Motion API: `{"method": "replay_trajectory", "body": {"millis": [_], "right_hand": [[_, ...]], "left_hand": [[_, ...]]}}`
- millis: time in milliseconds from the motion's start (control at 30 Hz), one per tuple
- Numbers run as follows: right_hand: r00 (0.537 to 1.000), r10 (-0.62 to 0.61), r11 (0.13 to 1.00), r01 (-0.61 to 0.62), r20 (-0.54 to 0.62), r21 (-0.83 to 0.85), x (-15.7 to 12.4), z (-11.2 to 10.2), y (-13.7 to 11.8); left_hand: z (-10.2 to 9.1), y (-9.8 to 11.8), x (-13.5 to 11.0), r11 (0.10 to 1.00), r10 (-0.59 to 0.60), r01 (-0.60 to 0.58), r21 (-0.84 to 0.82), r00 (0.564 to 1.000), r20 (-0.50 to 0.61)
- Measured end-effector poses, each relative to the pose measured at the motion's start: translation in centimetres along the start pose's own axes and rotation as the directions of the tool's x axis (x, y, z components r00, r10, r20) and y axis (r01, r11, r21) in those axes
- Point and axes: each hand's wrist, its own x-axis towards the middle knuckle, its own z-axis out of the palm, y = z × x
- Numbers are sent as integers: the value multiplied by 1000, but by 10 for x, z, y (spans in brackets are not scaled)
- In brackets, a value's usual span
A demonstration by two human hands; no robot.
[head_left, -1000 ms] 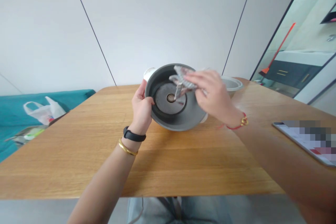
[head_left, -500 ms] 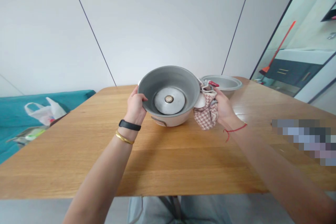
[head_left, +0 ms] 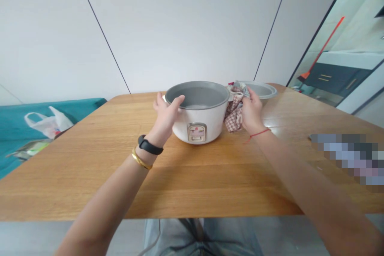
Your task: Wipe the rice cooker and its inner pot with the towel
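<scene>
A white rice cooker (head_left: 214, 124) stands upright on the wooden table in front of me, its control panel facing me and its grey inside open at the top. My left hand (head_left: 166, 112) is at its left side, fingers spread and thumb stretched out by the rim. On the opposite side, my right hand (head_left: 252, 110) grips a bunched, brown-and-white patterned cloth (head_left: 233, 114) beside the cooker's right wall. Behind that hand sits a grey, wide-rimmed pot (head_left: 268, 91), partly hidden.
The wooden table (head_left: 90, 168) ends at a pale panelled wall. A white plastic bag (head_left: 49, 126) lies on the teal sofa (head_left: 90, 108) at left. A blurred-out object (head_left: 348, 156) is on the table's right side. An orange-handled broom (head_left: 325, 48) leans in the doorway.
The rice cooker has gone from tilted toward me to upright, and its front panel has turned to face me. My left fingers have spread from the rim; the cloth stays in my right hand.
</scene>
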Motion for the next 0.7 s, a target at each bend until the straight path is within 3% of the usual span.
{"method": "replay_trajectory", "body": {"millis": [67,133,167,267,333,367,467,533,700], "right_hand": [[999,-13,1000,14,31,-26,-22,-19,-9],[993,107,994,-107,43,-2,-41,-39,-19],[979,199,980,-200,42,20,-48,-47,-22],[894,447,892,-448,32,65,-60,-61,-25],[850,524,846,-526,43,82,-62,-63,-24],[840,540,836,-542,53,88,-63,-63,-23],[829,553,823,-559,84,103,-70,-60,-22],[845,526,842,-533,100,80,-77,-56,-22],[981,186,973,-177,52,-151,-88,-39,-30]], "left_hand": [[-28,0,14,978,104,-97,186,994,-28],[-56,-2,38,924,242,-279,261,956,163],[-68,-4,52,894,257,-340,292,923,288],[-89,-14,84,732,166,-482,481,812,560],[-92,-18,91,646,90,-540,540,755,649],[-91,-19,91,624,81,-554,551,747,659],[-86,-14,80,590,137,-568,574,771,622],[-85,-4,68,575,175,-598,558,757,630],[-80,38,36,602,228,-702,381,608,760]]}}
